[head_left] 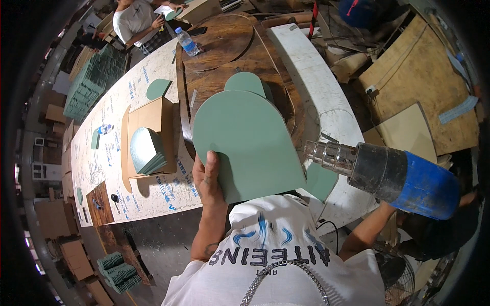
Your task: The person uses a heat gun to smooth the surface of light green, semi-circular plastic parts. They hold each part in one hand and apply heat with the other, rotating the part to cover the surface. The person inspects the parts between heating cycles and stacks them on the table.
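My left hand [208, 178] grips the lower left edge of a green arch-shaped board [245, 145], thumb across its face. On the right, a blue and black heat gun [403, 176] points its metal nozzle at the board's right edge, a small gap apart. My right hand [386, 209] is mostly hidden behind the heat gun, which it holds up. Behind the board shows the rounded top of another green piece [246, 81]. A further green piece [321, 181] lies under the nozzle. To the left, an open cardboard box [166, 117] holds a stack of arched boards [145, 150].
A dark wooden tabletop [219, 35] carries a water bottle [187, 42]. Around it is a white worktable [102, 168] with a loose green piece [159, 88]. A co-worker [135, 25] stands at the far left, near stacked green boards [97, 76]. A fan [400, 278] is low right.
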`<state>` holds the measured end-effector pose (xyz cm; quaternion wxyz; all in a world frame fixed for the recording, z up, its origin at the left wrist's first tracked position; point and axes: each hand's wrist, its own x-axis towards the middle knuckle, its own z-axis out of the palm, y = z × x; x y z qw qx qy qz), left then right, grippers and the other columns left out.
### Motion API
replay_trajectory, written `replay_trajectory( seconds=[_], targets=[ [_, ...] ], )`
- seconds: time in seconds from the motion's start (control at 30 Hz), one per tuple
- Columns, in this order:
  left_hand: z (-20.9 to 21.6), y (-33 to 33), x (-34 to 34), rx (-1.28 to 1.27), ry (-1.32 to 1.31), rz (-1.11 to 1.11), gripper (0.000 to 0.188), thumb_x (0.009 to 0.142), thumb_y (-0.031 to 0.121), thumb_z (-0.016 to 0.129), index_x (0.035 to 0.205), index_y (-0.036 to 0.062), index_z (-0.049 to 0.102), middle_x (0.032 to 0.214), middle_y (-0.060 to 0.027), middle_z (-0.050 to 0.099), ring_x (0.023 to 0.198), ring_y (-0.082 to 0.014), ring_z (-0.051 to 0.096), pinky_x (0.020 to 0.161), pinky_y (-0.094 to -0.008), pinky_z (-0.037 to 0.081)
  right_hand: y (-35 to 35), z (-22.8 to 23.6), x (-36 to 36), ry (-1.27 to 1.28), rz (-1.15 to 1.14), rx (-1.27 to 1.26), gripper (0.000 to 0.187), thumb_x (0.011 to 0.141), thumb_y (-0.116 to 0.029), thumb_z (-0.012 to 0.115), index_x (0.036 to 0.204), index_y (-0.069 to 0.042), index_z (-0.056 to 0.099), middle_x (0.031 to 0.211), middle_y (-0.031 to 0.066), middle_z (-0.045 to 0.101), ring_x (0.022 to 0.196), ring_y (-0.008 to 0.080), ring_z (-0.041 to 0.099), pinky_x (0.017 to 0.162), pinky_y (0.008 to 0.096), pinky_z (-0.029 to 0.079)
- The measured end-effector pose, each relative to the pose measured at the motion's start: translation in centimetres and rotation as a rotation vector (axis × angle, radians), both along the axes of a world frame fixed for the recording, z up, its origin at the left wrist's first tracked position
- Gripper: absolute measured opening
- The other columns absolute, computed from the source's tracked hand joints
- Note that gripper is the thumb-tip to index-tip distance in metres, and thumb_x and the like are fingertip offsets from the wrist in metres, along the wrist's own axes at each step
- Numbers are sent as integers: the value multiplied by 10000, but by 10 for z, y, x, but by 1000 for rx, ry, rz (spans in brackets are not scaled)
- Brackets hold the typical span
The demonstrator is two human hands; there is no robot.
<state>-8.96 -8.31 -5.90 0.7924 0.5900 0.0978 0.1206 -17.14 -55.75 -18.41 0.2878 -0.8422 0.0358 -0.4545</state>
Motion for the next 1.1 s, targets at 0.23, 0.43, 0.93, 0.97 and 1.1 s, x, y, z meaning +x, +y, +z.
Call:
replay_trajectory(
  seconds=[0.23,0.43,0.93,0.97,1.1],
  targets=[
    [10,1,7,-104,55,106,507,831,401,618,1150,20,519,946,-49,574,853,-131,566,777,-244,452,-14,4,-5,23,-240,-520,518,794,-294,669,1208,-23,515,1208,122,554,1056,270,550,909,381,428],
    [5,4,11,-149,54,72,495,843,380,620,1165,20,511,964,-57,582,847,-102,571,729,-214,467,-83,4,-3,-231,-454,-1090,606,647,-351,805,1091,-3,581,1091,114,619,944,269,599,828,367,473],
    [-8,23,12,-120,-6,192,450,880,362,557,1137,-5,512,962,-69,571,859,-116,577,727,-224,475,85,15,109,520,-174,244,509,713,-346,744,986,56,591,928,170,630,829,255,585,781,359,450],
    [-9,24,12,-124,-30,178,461,883,362,550,1150,-11,500,980,-77,569,868,-119,582,736,-226,481,81,-12,114,622,-221,235,526,686,-380,756,945,50,602,909,180,632,826,270,593,774,363,452],
    [-12,28,10,-155,-71,148,462,899,341,526,1183,-21,477,1021,-91,569,911,-117,583,772,-229,482,62,-135,126,807,-350,367,448,635,-370,748,801,27,625,826,199,642,790,316,617,729,399,459]
  ],
)
